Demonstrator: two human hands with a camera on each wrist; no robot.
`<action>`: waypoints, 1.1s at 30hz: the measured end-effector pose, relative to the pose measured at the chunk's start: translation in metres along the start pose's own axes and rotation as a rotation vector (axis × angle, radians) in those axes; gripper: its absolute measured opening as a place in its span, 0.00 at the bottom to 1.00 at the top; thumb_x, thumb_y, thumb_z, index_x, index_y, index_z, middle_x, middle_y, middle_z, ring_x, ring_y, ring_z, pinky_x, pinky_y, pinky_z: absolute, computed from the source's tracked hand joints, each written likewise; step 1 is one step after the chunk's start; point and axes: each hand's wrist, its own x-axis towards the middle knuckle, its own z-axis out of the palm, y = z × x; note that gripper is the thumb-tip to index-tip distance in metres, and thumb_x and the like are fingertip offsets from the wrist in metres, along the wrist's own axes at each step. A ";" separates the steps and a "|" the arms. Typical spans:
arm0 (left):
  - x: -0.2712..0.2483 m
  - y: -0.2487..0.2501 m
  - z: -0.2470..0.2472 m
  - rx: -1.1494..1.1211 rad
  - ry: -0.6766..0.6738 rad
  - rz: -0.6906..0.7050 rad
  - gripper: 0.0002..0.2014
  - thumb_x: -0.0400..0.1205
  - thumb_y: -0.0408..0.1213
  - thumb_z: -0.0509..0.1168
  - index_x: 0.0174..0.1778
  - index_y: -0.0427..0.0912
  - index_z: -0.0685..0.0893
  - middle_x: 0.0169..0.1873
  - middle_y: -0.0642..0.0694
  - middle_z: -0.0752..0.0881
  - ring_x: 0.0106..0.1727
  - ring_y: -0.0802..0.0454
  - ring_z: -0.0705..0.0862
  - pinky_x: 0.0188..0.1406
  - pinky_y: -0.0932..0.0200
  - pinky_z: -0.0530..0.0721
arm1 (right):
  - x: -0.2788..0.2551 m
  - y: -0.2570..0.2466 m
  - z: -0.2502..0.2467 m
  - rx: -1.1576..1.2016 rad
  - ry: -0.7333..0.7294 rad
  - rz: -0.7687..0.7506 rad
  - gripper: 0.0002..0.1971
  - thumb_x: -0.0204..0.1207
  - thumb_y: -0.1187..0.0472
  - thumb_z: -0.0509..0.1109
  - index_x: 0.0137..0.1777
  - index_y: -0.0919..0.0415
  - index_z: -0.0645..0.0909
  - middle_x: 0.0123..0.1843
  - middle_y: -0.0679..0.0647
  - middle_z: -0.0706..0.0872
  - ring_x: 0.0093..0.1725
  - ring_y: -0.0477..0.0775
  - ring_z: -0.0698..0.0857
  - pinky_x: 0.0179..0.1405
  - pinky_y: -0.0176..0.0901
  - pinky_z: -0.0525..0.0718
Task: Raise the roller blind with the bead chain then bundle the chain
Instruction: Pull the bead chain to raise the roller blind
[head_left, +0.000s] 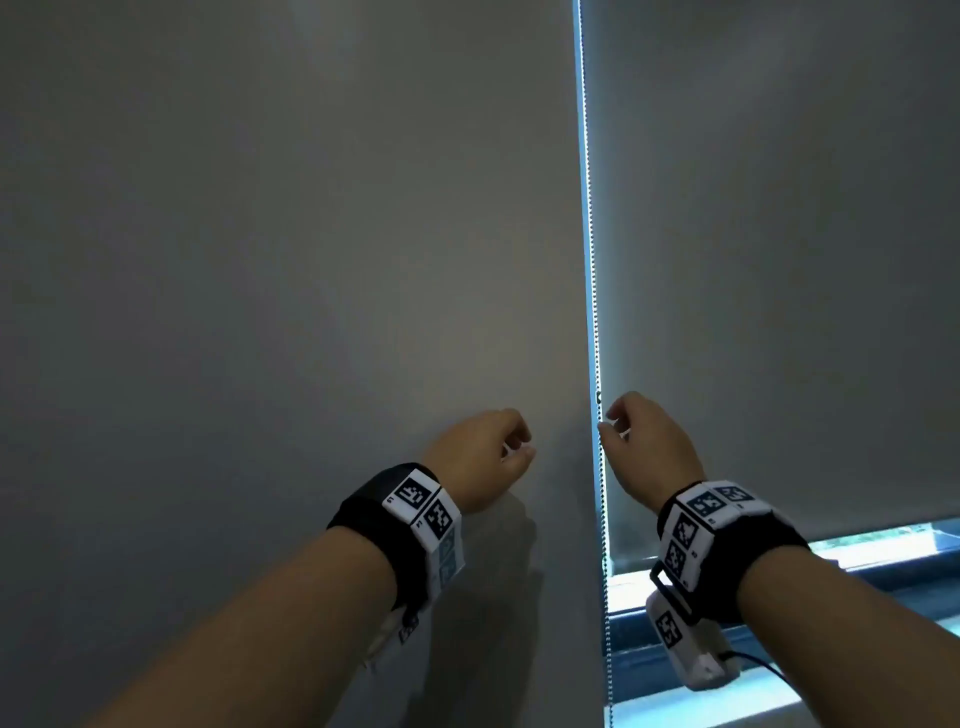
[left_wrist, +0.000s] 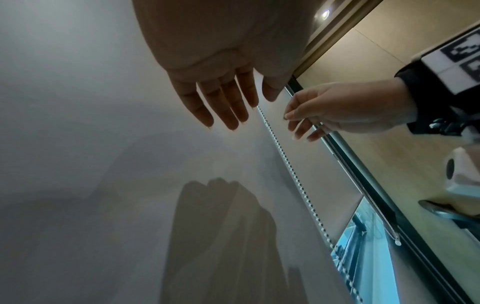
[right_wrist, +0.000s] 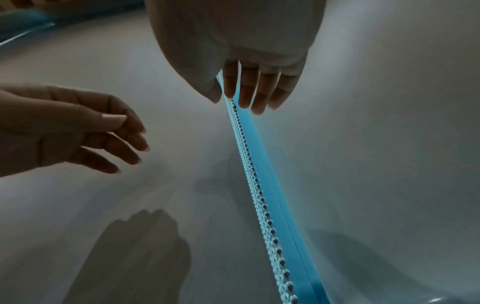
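Grey blinds fill the wall, side by side, with a thin strip of blue daylight between them. The roller blind (head_left: 779, 260) on the right is almost all the way down, and a bright bit of window (head_left: 883, 545) shows under its bottom edge. The bead chain (head_left: 592, 270) hangs straight down in that strip of light, white and made of many tiny balls, two strands close together. The right hand (head_left: 644, 441) is up at the chain, its thumb and first finger nipped together on it, with the other fingers loosely bent. The left hand (head_left: 483, 452) is a little way off to the side in front of the other blind (head_left: 260, 234), fingers relaxed and loosely spread, holding nothing and not touching the chain. Both wrists wear black bands with white patterned boxes. Top and bottom of the chain run out of view, so I cannot see where it ends.
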 end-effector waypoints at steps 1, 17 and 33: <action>0.004 0.004 0.006 -0.038 0.014 -0.025 0.12 0.83 0.48 0.61 0.57 0.46 0.80 0.51 0.52 0.85 0.46 0.55 0.82 0.45 0.60 0.78 | 0.001 0.005 0.001 0.058 0.012 0.022 0.05 0.79 0.54 0.64 0.50 0.51 0.72 0.51 0.52 0.81 0.45 0.52 0.81 0.44 0.44 0.75; 0.053 0.031 0.061 -0.210 0.250 -0.117 0.13 0.80 0.42 0.65 0.58 0.42 0.80 0.53 0.46 0.83 0.50 0.52 0.83 0.55 0.54 0.82 | 0.039 0.029 0.028 0.213 -0.135 0.048 0.20 0.78 0.53 0.65 0.67 0.57 0.69 0.47 0.52 0.83 0.49 0.55 0.83 0.51 0.48 0.79; 0.108 0.050 0.065 -0.760 0.130 -0.214 0.14 0.83 0.43 0.61 0.62 0.43 0.75 0.45 0.47 0.83 0.45 0.52 0.82 0.44 0.59 0.77 | 0.025 0.039 0.029 0.038 -0.066 -0.026 0.10 0.84 0.61 0.53 0.54 0.59 0.76 0.45 0.59 0.86 0.44 0.63 0.83 0.43 0.52 0.79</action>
